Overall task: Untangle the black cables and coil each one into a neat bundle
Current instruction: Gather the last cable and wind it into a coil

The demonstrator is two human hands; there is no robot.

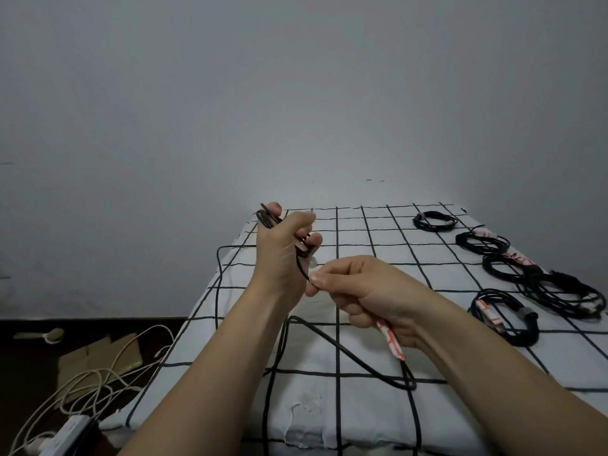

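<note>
Our left hand (284,248) is raised with the wrist upright. Its fingers are curled round a few loops of the black cable (267,218), which stick out above the knuckles and beside the fingertips. Our right hand (362,291) sits just beside the heel of the left. Its thumb and forefinger pinch the strand that drops from those loops, and its lower fingers are folded over a red-and-white strip (391,340) that pokes out below the palm.

Both forearms reach in from the bottom edge, and the hands are close together. The rest of the cable lies slack on the grid-patterned cloth (352,238) beneath the forearms, bent at a sharp angle, and one run trails toward the cloth's left edge.

Well apart, along the right side, lie several coiled bundles (559,291) in a row. On the floor to the left we see white cables (95,383), a power strip (70,429) and flat cardboard (102,353).
</note>
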